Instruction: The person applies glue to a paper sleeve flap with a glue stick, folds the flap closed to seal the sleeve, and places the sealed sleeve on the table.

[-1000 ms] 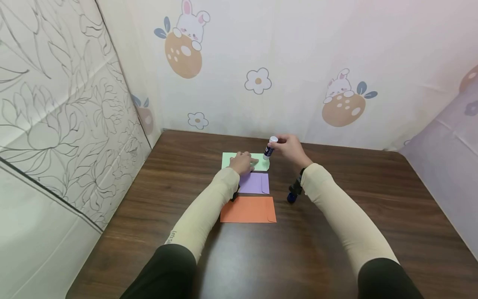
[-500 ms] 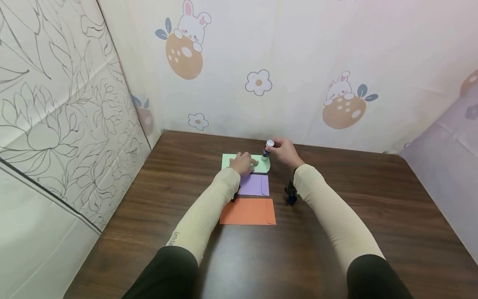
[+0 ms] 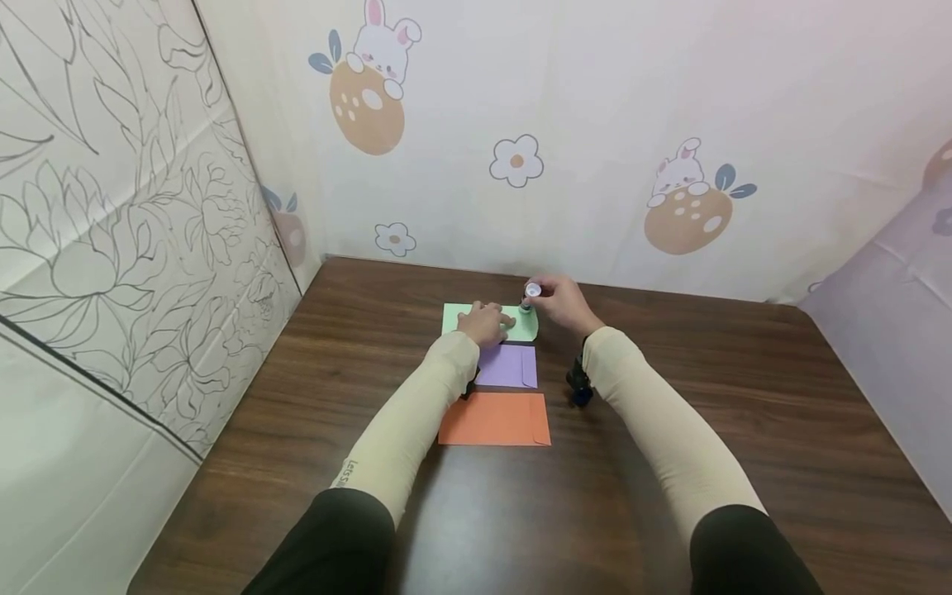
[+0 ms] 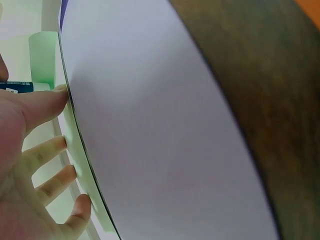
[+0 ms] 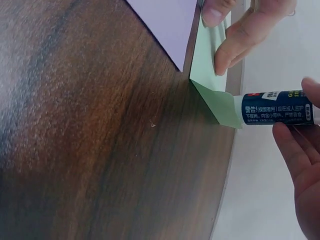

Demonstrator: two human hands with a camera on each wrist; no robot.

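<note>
My right hand (image 3: 564, 304) pinches a glue stick (image 5: 277, 106) with a dark blue label and white ends. The stick stands nearly upright, its lower tip against the raised flap (image 5: 222, 103) of a light green envelope (image 3: 526, 328). Fingers spread, my left hand (image 3: 483, 324) presses that envelope down on the table. In the left wrist view its fingertips (image 4: 82, 202) rest along the green paper. A purple envelope (image 3: 509, 366) lies just nearer, partly under the left wrist, and an orange envelope (image 3: 494, 419) lies nearer still.
All of it is on a dark wood table (image 3: 476, 512). A patterned cloth wall (image 3: 580, 107) stands right behind its far edge, with another wall (image 3: 134, 223) along the left. A wrist camera (image 3: 579, 387) hangs under the right wrist.
My right hand has moved the glue stick left and away along the green envelope's flap, from its nearer part toward the far corner. The left hand keeps its place.
</note>
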